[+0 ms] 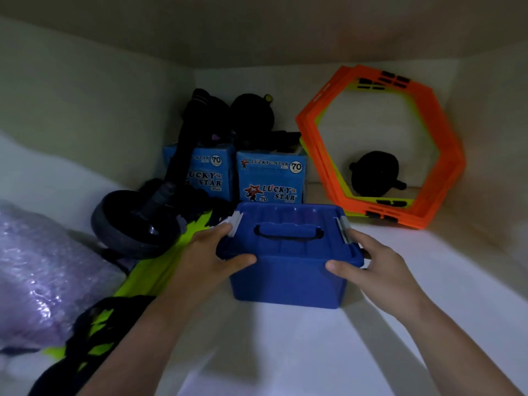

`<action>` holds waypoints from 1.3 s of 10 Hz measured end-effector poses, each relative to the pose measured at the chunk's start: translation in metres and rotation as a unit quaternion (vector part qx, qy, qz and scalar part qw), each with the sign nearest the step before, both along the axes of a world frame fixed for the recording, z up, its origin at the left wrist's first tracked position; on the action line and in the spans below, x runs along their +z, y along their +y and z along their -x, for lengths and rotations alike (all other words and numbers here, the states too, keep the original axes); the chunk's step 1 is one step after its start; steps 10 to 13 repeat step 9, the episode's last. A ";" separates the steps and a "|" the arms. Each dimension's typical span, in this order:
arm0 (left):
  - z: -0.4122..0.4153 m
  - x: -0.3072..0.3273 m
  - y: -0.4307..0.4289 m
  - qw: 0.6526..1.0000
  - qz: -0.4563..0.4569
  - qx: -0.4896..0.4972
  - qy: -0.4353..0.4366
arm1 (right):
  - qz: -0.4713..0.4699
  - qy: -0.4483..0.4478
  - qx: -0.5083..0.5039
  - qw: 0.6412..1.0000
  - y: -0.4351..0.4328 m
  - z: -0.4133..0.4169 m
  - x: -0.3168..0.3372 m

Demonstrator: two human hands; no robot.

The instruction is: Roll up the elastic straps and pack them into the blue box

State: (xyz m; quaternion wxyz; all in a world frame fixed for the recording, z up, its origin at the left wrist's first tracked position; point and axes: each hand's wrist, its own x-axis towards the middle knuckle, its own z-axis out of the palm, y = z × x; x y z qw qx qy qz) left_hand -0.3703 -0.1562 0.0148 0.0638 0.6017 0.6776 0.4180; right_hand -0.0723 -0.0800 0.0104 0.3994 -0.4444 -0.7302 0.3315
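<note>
You hold the blue box [288, 270] by its two ends on the white shelf [285, 352], left hand [213, 257] and right hand [371, 260] each with fingers gripping under the rim. Its lid [288, 232] is shut, so what it holds is hidden. Behind it stand two blue cartons [271, 178], dark gear poking out. Orange hexagon rings [380, 147] lean against the right wall.
</note>
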 end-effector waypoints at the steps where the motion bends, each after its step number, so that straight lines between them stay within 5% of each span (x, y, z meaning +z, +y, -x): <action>1: 0.029 0.003 0.022 0.999 0.030 -0.001 0.013 | -0.003 -0.008 0.005 1.000 0.021 0.030 0.006; 6: 0.088 0.003 0.100 0.996 0.011 0.055 -0.065 | -0.009 0.011 0.033 0.999 0.121 0.114 0.002; 9: 0.086 0.006 0.111 0.997 -0.046 0.066 0.013 | -0.040 -0.009 -0.005 0.999 0.106 0.103 0.023; 13: 0.086 0.006 0.111 0.997 -0.046 0.066 0.013 | -0.040 -0.009 -0.005 0.999 0.106 0.103 0.023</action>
